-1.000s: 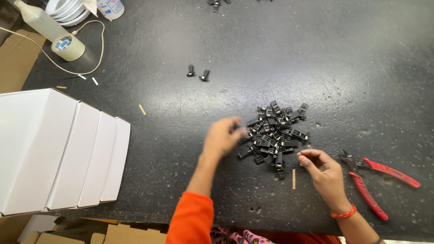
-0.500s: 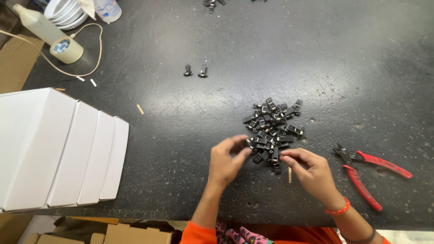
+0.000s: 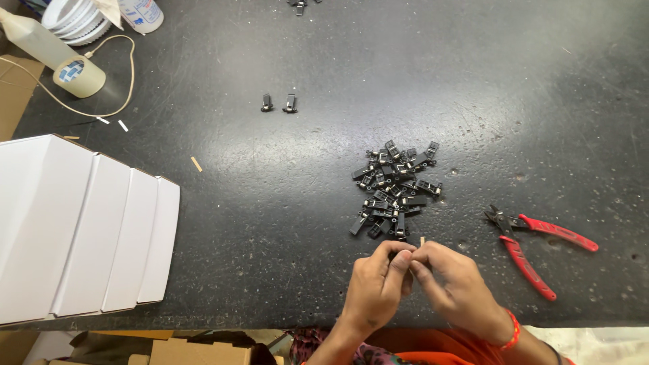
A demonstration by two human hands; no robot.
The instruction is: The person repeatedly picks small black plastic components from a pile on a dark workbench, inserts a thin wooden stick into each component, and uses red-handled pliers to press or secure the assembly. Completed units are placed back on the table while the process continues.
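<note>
My left hand and my right hand meet at the table's near edge, fingertips pinched together on a small item that the fingers mostly hide; it looks like a small black part. A light stick tip pokes up just above my right fingers. Just beyond the hands lies a pile of several small black clip-like parts on the dark tabletop.
Red-handled cutters lie right of my hands. Stacked white boxes fill the left. Two loose black parts sit farther back. A tape roll, a bottle and a cord occupy the far left corner.
My left hand left the pile and drew back toward me. Both hands have come together at the near edge, fingertips touching.
</note>
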